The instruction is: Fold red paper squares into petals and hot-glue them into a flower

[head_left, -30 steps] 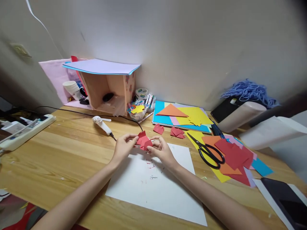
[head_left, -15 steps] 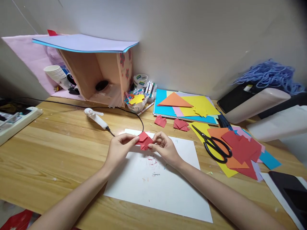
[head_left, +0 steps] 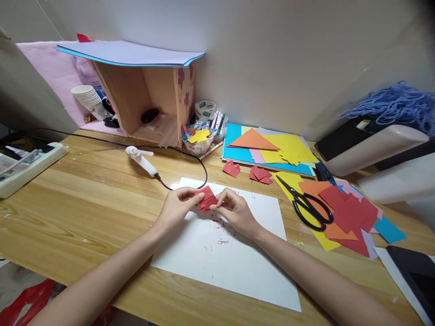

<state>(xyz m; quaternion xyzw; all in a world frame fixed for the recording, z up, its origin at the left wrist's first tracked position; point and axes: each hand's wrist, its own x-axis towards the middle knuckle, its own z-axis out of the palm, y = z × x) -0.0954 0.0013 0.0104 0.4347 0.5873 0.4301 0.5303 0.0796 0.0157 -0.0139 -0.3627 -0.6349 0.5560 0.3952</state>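
Observation:
A small piece of folded red paper (head_left: 206, 199) is held up between both hands, above a marked white sheet (head_left: 234, 267). My left hand (head_left: 178, 203) pinches its left side, thumb lying across the front. At its right edge my right hand (head_left: 236, 210) grips a corner between thumb and index finger. Behind the sheet lie two more folded red pieces, one on the left (head_left: 231, 169) and one on the right (head_left: 261, 174). A white glue gun (head_left: 141, 162) rests on the wooden table, left of the sheet.
Black scissors (head_left: 309, 208) lie on coloured paper scraps (head_left: 353, 213) at the right. Behind them is a stack of coloured sheets (head_left: 234, 147). An open box (head_left: 185, 104) stands at the back left beside a tub of scraps (head_left: 200, 147). The glue gun's black cord (head_left: 204, 170) loops near the sheet.
The left thumb has slid further over the folded red paper, and the fold that stood out on its front now looks flatter. The view has shifted slightly.

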